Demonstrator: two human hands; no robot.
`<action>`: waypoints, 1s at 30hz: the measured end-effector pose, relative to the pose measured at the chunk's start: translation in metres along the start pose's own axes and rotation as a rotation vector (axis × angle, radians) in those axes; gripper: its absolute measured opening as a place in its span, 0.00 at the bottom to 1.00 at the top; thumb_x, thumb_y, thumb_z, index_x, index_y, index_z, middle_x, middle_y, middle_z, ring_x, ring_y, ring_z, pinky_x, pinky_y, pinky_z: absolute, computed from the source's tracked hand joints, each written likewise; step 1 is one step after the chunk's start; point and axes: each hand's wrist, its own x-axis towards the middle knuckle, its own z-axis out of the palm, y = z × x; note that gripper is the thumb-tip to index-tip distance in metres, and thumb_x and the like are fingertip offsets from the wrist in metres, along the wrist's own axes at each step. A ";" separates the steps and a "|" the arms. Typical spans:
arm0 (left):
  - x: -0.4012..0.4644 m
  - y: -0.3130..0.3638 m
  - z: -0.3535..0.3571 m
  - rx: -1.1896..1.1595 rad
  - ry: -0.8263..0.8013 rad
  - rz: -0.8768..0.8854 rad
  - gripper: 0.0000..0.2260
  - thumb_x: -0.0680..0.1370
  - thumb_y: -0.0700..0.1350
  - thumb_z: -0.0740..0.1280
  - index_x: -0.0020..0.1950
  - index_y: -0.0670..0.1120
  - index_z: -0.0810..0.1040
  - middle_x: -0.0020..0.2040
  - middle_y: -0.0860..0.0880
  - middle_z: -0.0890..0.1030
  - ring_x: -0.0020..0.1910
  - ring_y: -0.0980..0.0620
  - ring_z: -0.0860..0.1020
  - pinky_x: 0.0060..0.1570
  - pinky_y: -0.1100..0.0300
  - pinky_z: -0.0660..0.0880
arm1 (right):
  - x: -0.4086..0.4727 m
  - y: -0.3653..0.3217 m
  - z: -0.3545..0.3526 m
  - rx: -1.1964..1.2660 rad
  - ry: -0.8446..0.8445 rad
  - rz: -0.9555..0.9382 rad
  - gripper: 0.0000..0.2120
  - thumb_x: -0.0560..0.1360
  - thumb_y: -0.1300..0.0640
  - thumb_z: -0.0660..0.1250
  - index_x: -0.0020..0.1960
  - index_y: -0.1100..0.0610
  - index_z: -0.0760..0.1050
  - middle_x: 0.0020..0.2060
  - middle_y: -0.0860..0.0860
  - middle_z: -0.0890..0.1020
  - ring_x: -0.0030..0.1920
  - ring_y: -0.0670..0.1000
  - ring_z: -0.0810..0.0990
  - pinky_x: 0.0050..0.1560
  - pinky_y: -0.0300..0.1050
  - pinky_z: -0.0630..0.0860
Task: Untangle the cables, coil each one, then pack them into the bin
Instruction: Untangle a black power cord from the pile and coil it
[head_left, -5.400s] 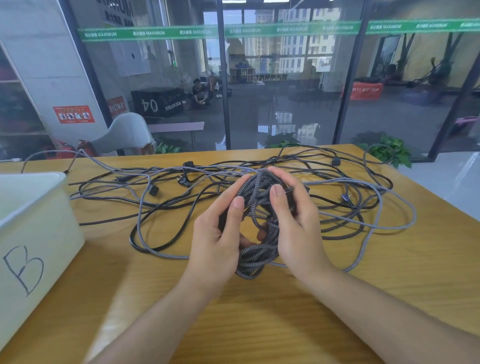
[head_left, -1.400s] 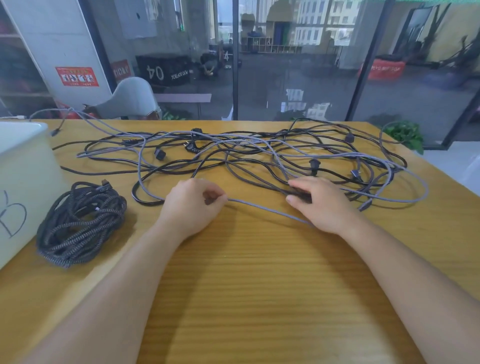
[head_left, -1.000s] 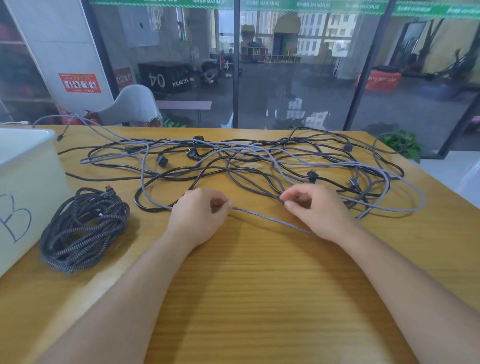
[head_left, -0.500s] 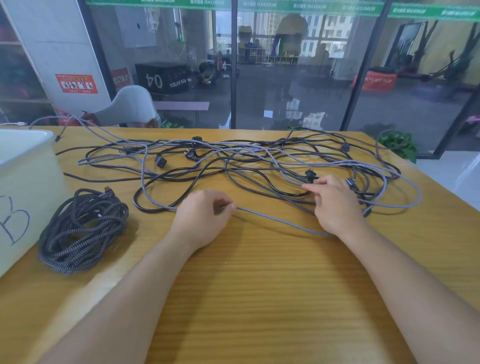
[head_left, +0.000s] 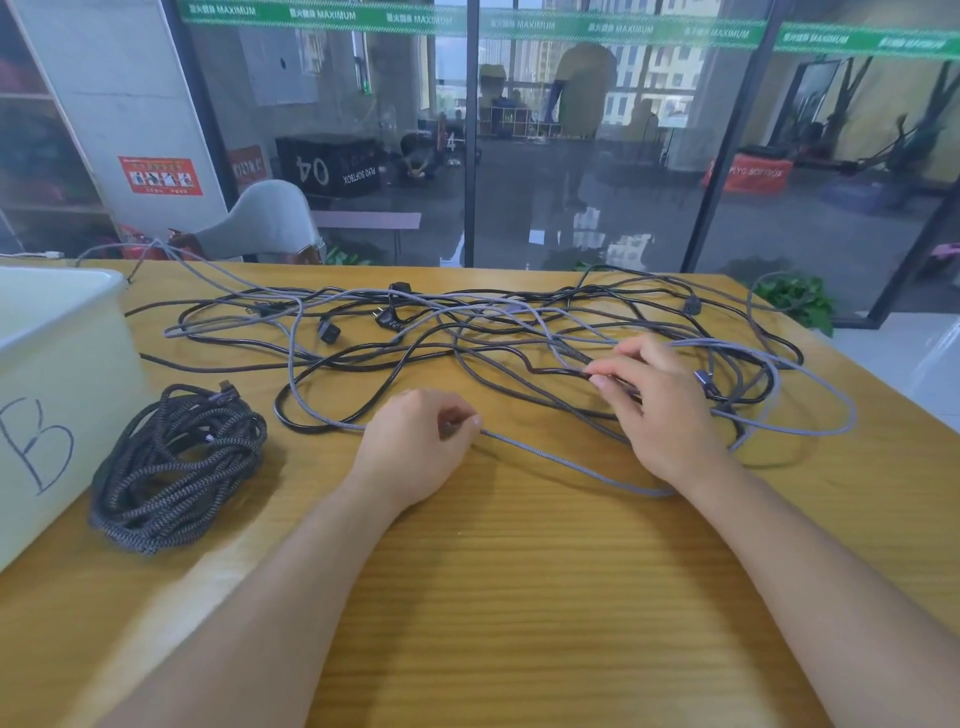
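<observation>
Fingers, left: your left hand (head_left: 415, 447) rests on the table (head_left: 519, 597) with its fingers (head_left: 470, 422) curled shut round the grey braided cable (head_left: 561, 465). You seem to hold it there as an anchor, so the strand has one fixed point while the rest is worked free.

Fingers, right: your right hand (head_left: 660, 410) lies over the tangle (head_left: 519, 343), fingertips (head_left: 597, 375) pressed together in a pinch on a strand, apparently a black one. From this view I cannot tell for sure which line they have.

Grey cable: it leaves your left fingers, runs along the table toward you and to the right, and passes under your right wrist. Beyond your right fingers it loops back into the pile, so both hands likely bracket the same knotted stretch.

Tangle: black and grey lines cross each other just past both sets of fingertips, spreading well to either side. Several black plugs (head_left: 330, 332) sit farther out than your left fingers, near the far edge.

Coiled cable: one dark braided coil (head_left: 176, 462) sits well to the left of your left fingers, touching or almost touching the bin (head_left: 62, 332). It looks parked there, coiled but not yet packed.

Bin: the white box marked B stands beyond the coil, farthest from your fingers, open side up, within reach for packing later.

Step in hand: judging by the grips, you are picking one crossing apart before you draw the grey line out.
</observation>
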 end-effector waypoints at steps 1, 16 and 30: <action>0.000 0.000 0.000 -0.001 0.003 -0.001 0.06 0.81 0.54 0.70 0.53 0.56 0.85 0.45 0.61 0.83 0.49 0.60 0.79 0.49 0.59 0.78 | -0.001 -0.004 -0.001 0.079 -0.058 0.014 0.09 0.82 0.54 0.67 0.58 0.52 0.85 0.49 0.44 0.77 0.47 0.44 0.76 0.50 0.36 0.70; 0.000 0.005 0.000 -0.032 0.030 0.035 0.05 0.79 0.56 0.72 0.50 0.58 0.86 0.44 0.60 0.81 0.46 0.58 0.78 0.49 0.53 0.79 | -0.005 -0.012 -0.002 0.245 -0.267 0.192 0.05 0.82 0.48 0.68 0.48 0.43 0.82 0.44 0.42 0.83 0.45 0.44 0.80 0.47 0.40 0.76; -0.006 0.025 0.005 -0.081 0.005 0.454 0.06 0.80 0.49 0.71 0.55 0.55 0.85 0.41 0.68 0.76 0.43 0.66 0.75 0.47 0.67 0.70 | -0.011 -0.038 0.003 0.232 -0.426 -0.017 0.09 0.84 0.48 0.65 0.47 0.42 0.82 0.33 0.41 0.80 0.36 0.46 0.77 0.38 0.38 0.70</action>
